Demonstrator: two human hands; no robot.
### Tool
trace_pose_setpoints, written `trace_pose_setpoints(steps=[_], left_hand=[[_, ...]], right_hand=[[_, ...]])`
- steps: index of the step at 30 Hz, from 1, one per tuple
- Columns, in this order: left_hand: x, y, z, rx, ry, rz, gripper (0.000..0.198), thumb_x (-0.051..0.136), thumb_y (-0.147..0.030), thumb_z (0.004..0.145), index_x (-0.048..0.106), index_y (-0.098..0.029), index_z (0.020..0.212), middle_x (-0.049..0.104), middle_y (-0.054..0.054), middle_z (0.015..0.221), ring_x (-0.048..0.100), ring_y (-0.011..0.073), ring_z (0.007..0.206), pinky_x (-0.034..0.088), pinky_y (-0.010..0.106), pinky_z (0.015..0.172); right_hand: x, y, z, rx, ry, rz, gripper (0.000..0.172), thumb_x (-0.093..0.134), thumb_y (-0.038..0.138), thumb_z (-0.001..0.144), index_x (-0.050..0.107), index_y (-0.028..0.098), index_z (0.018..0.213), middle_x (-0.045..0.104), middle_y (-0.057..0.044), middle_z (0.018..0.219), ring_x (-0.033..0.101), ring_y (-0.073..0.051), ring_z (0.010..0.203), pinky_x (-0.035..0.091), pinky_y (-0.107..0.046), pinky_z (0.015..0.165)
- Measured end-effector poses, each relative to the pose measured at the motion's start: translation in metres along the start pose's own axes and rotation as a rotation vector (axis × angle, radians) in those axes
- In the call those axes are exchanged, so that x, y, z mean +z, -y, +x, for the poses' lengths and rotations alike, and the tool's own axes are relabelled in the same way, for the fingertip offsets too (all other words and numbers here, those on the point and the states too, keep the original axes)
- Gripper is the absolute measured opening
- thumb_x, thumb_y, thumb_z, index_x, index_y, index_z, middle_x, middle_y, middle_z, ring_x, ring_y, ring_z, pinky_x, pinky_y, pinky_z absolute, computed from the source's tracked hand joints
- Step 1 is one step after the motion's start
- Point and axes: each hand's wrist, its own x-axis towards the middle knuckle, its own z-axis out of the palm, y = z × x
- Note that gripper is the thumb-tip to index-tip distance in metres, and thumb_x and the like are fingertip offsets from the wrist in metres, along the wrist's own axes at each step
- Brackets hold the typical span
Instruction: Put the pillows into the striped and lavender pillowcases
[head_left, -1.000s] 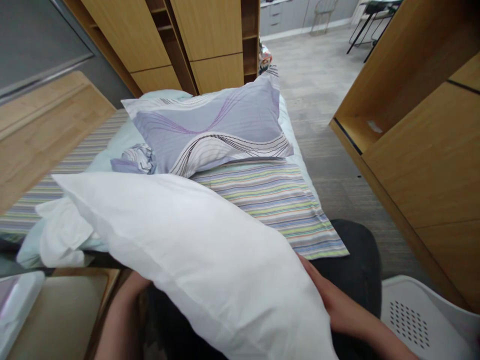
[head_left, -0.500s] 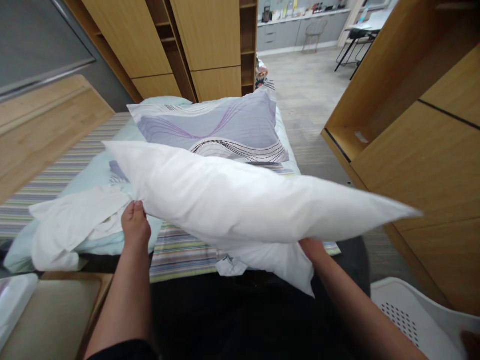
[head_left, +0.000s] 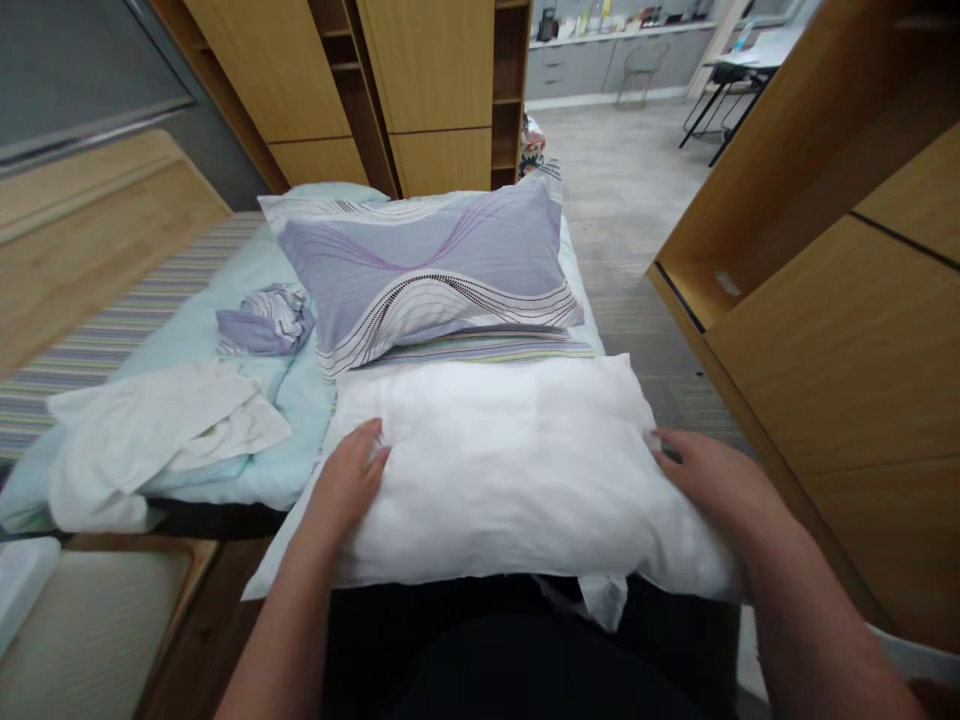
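A plump white pillow (head_left: 495, 480) lies flat across the near edge of the bed, in front of my body. My left hand (head_left: 352, 475) rests on the pillow's left part, fingers stretched and thumb apart. At the right side my right hand (head_left: 705, 475) touches the pillow with its fingertips, a gap showing between thumb and fingers. Just beyond lies a second pillow in a purple-grey patterned pillowcase (head_left: 435, 255). A bit of white cloth (head_left: 604, 600) hangs below the white pillow's near edge.
Left on the pale blue bedding (head_left: 300, 390) are a crumpled purple-and-white cloth (head_left: 266, 320) and a heap of white cloth (head_left: 150, 430). A cushioned chair (head_left: 112, 620) stands at lower left. Wooden cabinets (head_left: 840, 330) line the right side; a kitchen counter (head_left: 622, 60) is far back.
The white pillow has come down from a raised, tilted position to lie flat on the bed. My hands have moved from its lower edge onto its left and right sides.
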Motion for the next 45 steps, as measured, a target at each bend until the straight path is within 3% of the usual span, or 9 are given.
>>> trace_pose_setpoints(steps=[4,9,13,17,21,24,30,39,45], left_hand=[[-0.001,0.009,-0.016,-0.038,-0.23,0.063,0.055,0.046,-0.048,0.107,0.052,-0.018,0.153,0.054,0.015,0.16,0.045,0.0303,0.153,0.034,0.05,0.129],[0.056,0.012,-0.004,-0.03,0.089,0.214,0.067,0.036,-0.052,0.11,0.038,-0.016,0.167,0.034,0.016,0.174,0.025,0.0365,0.164,0.023,0.065,0.13],[0.091,0.01,0.005,-0.178,0.208,0.232,0.07,0.035,-0.05,0.11,0.036,-0.011,0.168,0.031,0.018,0.174,0.029,0.0383,0.162,0.027,0.067,0.127],[0.036,-0.03,0.014,-0.159,0.131,0.237,0.06,0.046,-0.045,0.105,0.052,-0.018,0.159,0.045,0.017,0.167,0.039,0.0412,0.156,0.032,0.07,0.124],[-0.01,-0.086,0.035,0.09,-0.079,0.157,0.058,0.046,-0.047,0.107,0.049,-0.025,0.16,0.042,0.009,0.171,0.03,0.0326,0.163,0.02,0.06,0.133],[0.028,-0.099,0.054,0.185,0.043,0.143,0.061,0.042,-0.052,0.108,0.047,-0.026,0.163,0.037,0.007,0.174,0.024,0.0329,0.165,0.013,0.062,0.134],[0.136,-0.082,0.064,0.14,0.262,0.197,0.07,0.04,-0.051,0.108,0.042,-0.014,0.167,0.035,0.017,0.173,0.027,0.0368,0.163,0.01,0.062,0.133],[0.112,-0.104,-0.042,0.336,0.257,0.192,0.064,0.039,-0.042,0.108,0.049,-0.012,0.163,0.036,0.015,0.173,0.018,0.0301,0.167,0.008,0.054,0.137],[0.142,-0.095,-0.002,0.138,0.19,0.198,0.065,0.038,-0.046,0.108,0.051,-0.01,0.161,0.041,0.02,0.169,0.031,0.0332,0.162,0.011,0.057,0.135]], right_hand=[[-0.015,0.09,-0.021,-0.242,-0.149,-0.009,0.06,0.048,0.05,0.105,0.061,0.012,0.15,0.064,-0.022,0.147,0.059,-0.038,0.136,0.041,-0.058,0.119],[0.058,0.183,-0.028,-0.607,0.008,0.065,0.059,0.05,0.045,0.107,0.049,0.026,0.163,0.034,-0.007,0.175,0.025,-0.036,0.163,0.013,-0.061,0.133],[0.113,0.166,-0.009,-0.486,-0.019,0.042,0.061,0.046,0.047,0.108,0.046,0.024,0.164,0.038,-0.008,0.173,0.027,-0.036,0.163,0.006,-0.066,0.133],[0.086,0.143,-0.009,-0.354,-0.069,0.018,0.065,0.05,0.054,0.104,0.051,0.022,0.161,0.041,-0.014,0.17,0.03,-0.044,0.159,-0.003,-0.077,0.126],[0.033,0.181,-0.019,-0.417,-0.064,-0.003,0.068,0.055,0.049,0.103,0.051,0.015,0.161,0.038,-0.021,0.171,0.028,-0.048,0.159,0.009,-0.074,0.128],[0.037,0.219,-0.006,-0.584,-0.066,0.039,0.066,0.05,0.051,0.107,0.044,0.022,0.166,0.03,-0.012,0.176,0.021,-0.041,0.164,0.009,-0.065,0.132],[0.127,0.215,0.02,-0.549,0.087,-0.043,0.06,0.046,0.049,0.11,0.049,0.02,0.163,0.035,-0.011,0.174,0.021,-0.036,0.165,0.008,-0.062,0.134],[0.146,0.198,-0.083,-0.662,0.064,-0.009,0.06,0.044,0.038,0.108,0.049,0.011,0.162,0.03,-0.016,0.175,0.014,-0.032,0.167,0.005,-0.061,0.136],[0.156,0.209,-0.011,-0.608,0.051,-0.007,0.06,0.045,0.041,0.107,0.05,0.016,0.161,0.034,-0.014,0.174,0.025,-0.031,0.164,0.007,-0.059,0.135]])
